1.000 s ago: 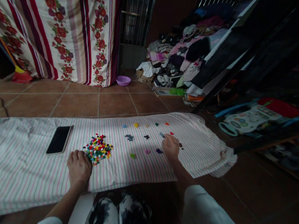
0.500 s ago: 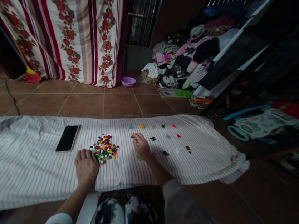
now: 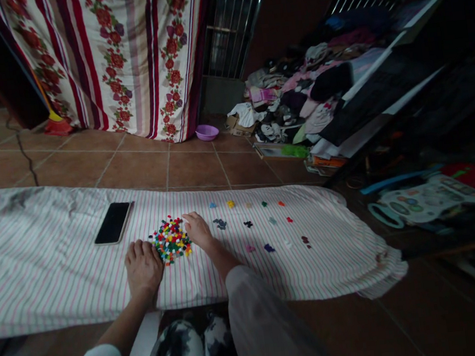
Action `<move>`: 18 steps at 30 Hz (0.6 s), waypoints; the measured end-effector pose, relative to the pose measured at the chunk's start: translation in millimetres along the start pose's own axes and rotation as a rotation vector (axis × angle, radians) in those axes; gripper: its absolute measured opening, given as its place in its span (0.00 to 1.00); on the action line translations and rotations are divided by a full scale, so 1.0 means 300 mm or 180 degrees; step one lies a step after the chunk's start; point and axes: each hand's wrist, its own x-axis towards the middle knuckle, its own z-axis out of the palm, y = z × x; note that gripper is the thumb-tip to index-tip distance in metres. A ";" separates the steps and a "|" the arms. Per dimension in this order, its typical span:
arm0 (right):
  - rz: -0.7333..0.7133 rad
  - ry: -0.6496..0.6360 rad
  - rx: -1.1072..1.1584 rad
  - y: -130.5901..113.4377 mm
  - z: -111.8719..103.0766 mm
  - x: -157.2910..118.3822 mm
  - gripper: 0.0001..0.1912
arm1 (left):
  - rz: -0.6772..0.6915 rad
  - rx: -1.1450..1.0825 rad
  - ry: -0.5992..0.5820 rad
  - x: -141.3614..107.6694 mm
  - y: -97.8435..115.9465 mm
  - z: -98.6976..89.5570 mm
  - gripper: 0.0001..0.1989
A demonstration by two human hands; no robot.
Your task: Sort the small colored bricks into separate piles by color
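A heap of small multicoloured pieces [image 3: 171,241] lies on the striped cloth [image 3: 81,276]. Flat against the heap's left side rests my left hand [image 3: 143,266], palm down with its fingers spread and nothing held. My right hand [image 3: 198,229] is at the heap's upper right edge, its fingers bent; whether a piece is between the fingertips is too small to tell. To the right are little groups sorted by colour, among them grey [image 3: 220,224], black [image 3: 248,224], yellow [image 3: 231,204], pink [image 3: 250,248], dark blue [image 3: 269,248] and dark red pieces [image 3: 305,240].
A phone [image 3: 113,223] lies on the cloth left of the heap. Beyond the cloth are a purple bowl [image 3: 207,132], a floral curtain [image 3: 133,58], a red broom [image 3: 57,125] and a pile of clothes [image 3: 292,92] on the floor.
My right hand has moved left from the grey pieces to the heap's edge, uncovering the grey and pink groups. My left hand stays beside the heap. The view has shifted slightly.
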 end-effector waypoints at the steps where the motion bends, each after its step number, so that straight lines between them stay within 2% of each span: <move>1: 0.0020 -0.0017 -0.0020 -0.003 0.003 0.007 0.18 | 0.0004 -0.0015 0.0014 0.000 0.000 0.001 0.17; 7: 0.0191 -0.0041 -0.0027 -0.017 0.008 0.025 0.14 | -0.0002 0.0011 -0.0013 0.001 0.001 0.000 0.18; 18: 0.0284 0.0049 0.0123 -0.025 -0.007 0.001 0.10 | 0.0008 -0.0001 -0.0037 -0.001 -0.001 0.001 0.18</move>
